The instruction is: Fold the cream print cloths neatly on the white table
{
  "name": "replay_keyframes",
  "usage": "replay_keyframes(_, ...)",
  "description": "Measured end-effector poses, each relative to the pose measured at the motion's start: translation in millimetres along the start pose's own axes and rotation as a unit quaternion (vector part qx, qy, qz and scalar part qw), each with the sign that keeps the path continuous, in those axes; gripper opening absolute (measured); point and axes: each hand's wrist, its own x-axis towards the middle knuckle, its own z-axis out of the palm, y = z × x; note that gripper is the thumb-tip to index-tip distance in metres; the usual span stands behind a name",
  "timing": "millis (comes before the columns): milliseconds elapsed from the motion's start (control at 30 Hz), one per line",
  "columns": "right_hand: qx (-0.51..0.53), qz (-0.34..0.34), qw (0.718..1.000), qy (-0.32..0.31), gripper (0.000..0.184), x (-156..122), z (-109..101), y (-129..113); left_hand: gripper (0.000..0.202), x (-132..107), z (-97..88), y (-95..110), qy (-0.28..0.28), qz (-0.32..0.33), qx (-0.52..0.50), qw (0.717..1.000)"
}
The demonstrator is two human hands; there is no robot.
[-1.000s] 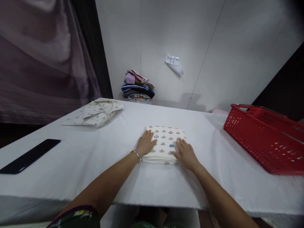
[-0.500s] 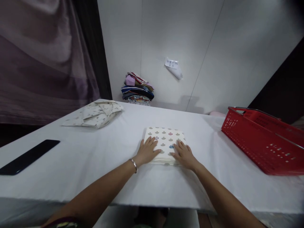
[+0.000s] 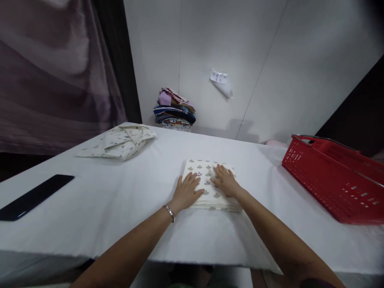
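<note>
Left hand (image 3: 186, 193) flat, fingers spread, pressing the folded cloth's (image 3: 207, 188) near-left part, unmoved. Right hand (image 3: 225, 182) also flat and open, now slid farther up onto the cloth. Cloth sits mid-table (image 3: 120, 208), left of red basket (image 3: 333, 176); clothes pile (image 3: 175, 109) beyond.

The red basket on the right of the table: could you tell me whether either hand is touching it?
No, both the left hand and the right hand lie flat on the folded patterned cloth, well apart from the red basket.
</note>
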Motion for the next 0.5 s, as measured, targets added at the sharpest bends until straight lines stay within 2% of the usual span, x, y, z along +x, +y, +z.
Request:
replay_keyframes(167, -0.034, 0.071, 0.997, 0.016, 0.063, 47, 17, 13, 0.05, -2, -2.1, 0, -0.007, -0.006, -0.014, 1.0)
replay_keyframes(300, -0.038, 0.078, 0.996, 0.026, 0.063, 52, 33, 25, 0.052, -2, -3.5, 2, -0.02, -0.01, -0.044, 0.999)
replay_keyframes(400, -0.031, 0.079, 0.996, 0.014, 0.062, 51, 30, 25, 0.052, -2, -3.5, 2, -0.023, -0.014, -0.057, 0.998)
replay_keyframes(500, -0.026, 0.065, 0.997, 0.012, 0.065, 59, 22, 11, 0.051, -2, -2.2, 2, -0.015, -0.012, -0.058, 0.998)
